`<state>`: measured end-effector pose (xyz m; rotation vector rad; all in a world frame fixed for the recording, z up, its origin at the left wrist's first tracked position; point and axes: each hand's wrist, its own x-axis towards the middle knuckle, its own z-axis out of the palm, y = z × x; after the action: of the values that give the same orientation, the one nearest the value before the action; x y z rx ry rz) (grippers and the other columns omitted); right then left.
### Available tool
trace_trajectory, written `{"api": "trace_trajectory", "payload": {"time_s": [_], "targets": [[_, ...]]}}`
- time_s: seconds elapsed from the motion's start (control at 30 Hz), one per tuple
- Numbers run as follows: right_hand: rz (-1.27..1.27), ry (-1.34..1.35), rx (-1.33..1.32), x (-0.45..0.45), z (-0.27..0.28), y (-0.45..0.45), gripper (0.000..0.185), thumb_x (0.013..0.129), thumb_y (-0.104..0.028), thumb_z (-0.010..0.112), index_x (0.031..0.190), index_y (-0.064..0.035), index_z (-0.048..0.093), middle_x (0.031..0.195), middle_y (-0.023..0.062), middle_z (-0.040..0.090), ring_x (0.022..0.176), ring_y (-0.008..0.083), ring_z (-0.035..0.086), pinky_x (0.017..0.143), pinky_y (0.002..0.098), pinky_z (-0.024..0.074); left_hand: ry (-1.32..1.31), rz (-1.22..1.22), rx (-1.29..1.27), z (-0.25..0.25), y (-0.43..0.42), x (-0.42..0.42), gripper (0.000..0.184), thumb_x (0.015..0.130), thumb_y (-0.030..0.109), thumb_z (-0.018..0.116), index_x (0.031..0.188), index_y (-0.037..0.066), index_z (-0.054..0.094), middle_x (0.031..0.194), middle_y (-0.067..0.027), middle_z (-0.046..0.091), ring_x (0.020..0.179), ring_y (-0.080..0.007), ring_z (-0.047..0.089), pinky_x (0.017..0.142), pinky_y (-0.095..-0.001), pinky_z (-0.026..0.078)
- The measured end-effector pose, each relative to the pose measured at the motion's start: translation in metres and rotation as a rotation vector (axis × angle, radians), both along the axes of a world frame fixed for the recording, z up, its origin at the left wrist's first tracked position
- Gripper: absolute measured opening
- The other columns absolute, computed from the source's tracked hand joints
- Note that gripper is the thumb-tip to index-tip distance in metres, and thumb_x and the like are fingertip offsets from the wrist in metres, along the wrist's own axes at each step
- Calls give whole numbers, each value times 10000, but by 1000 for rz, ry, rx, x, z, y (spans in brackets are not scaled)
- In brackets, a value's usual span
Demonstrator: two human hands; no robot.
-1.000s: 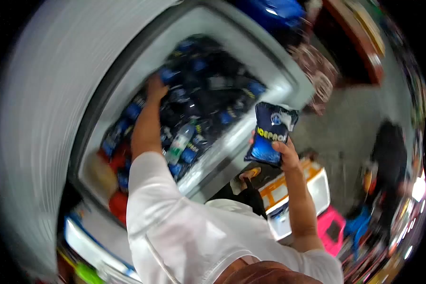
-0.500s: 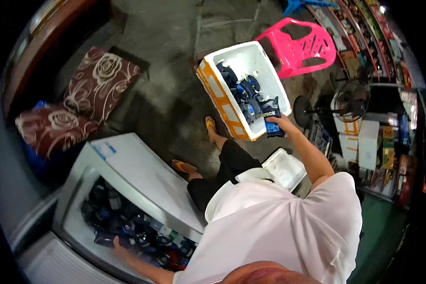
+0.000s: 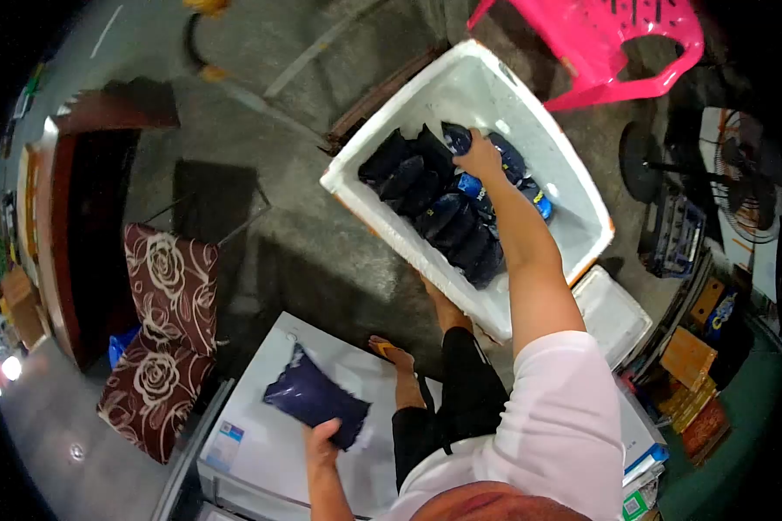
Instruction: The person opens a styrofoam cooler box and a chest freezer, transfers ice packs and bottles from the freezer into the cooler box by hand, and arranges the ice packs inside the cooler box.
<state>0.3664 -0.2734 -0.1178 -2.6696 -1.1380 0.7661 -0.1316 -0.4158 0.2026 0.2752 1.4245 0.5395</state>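
My left hand [image 3: 323,445] grips a dark purple-blue plastic pouch [image 3: 314,395] by its lower end, above the white top of a chest freezer [image 3: 269,438]. My right arm reaches into a white foam box [image 3: 469,74]. Inside it, my right hand [image 3: 480,161] is closed on a dark packet [image 3: 455,137] near the far side. Several more black and blue packets [image 3: 447,217] lie in rows in the box beneath and beside this hand. Their printing is mostly too blurred to read.
A pink plastic chair [image 3: 599,52] stands beyond the box. A black fan [image 3: 743,178] is at the right, and a foam lid [image 3: 613,317] lies beside the box. To the left is a flower-patterned chair [image 3: 161,321].
My left hand has come up out of the freezer with a pouch. My right hand has moved from the box's near edge deeper inside. The view has turned and come nearer the box.
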Motion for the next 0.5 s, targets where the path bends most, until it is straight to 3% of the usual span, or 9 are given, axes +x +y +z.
{"api": "trace_trajectory", "payload": {"time_s": [0.1,0.23,0.3,0.33,0.37,0.4,0.43,0.47,0.5], "targets": [[10,57,-13,14,-79,17,867,698,-285,738,1424,-117,297,1287,282,479,1205,431,465,1000,463,420,-92,-18,-56,-62,19,71,773,591,130,722,1297,-14,441,1170,-133,582,1078,-282,586,959,-398,468],[40,-77,125,11,-131,-11,634,770,-219,677,1338,-56,447,1300,254,494,1214,414,460,1011,453,408,-110,-75,65,-129,68,172,664,671,103,724,1269,-13,457,1158,-112,575,1049,-252,578,941,-364,456],[-60,213,388,7,-78,-15,428,832,-215,651,1197,-2,582,1179,186,608,1130,328,555,944,399,446,-120,-193,86,-139,106,232,557,714,116,718,1216,-13,514,1089,-101,601,981,-221,599,898,-335,469],[-283,759,534,-7,-24,-18,418,886,-261,626,1225,-24,567,1085,110,655,1057,244,598,892,347,459,-133,-337,7,-149,122,252,446,731,147,721,1122,-14,580,994,-92,634,896,-192,623,834,-320,492],[-387,1209,442,-7,-7,-30,469,936,-345,581,1296,-48,532,1272,102,570,1137,222,549,986,316,411,-62,-449,15,-170,131,269,405,737,206,737,1045,-24,608,917,-83,652,825,-176,634,778,-320,510],[-573,1550,362,-15,78,-22,454,958,-308,552,1331,-55,499,1301,75,538,1172,206,524,1013,336,395,-35,-628,-23,-192,138,289,459,721,289,764,1019,-23,608,898,-101,658,817,-204,635,773,-315,511],[-112,1196,411,-17,118,-21,554,924,-290,602,1390,-50,421,1336,90,496,1225,213,481,1041,360,373,241,-858,76,-209,146,310,623,673,368,797,1109,-17,574,942,-125,652,853,-243,621,814,-343,499],[31,1240,508,-21,110,-28,693,855,-234,678,1428,-31,348,1344,131,470,1255,235,445,1064,377,348,415,-587,455,-188,160,339,760,656,332,817,1243,-12,478,1090,-173,601,971,-269,581,866,-375,475],[-34,1084,492,-13,117,-25,789,773,-209,732,1423,-4,334,1334,152,472,1214,248,474,1035,372,375,-16,-589,687,-235,163,348,862,670,250,815,1339,-23,345,1244,-186,503,1107,-269,518,943,-382,432]]}}
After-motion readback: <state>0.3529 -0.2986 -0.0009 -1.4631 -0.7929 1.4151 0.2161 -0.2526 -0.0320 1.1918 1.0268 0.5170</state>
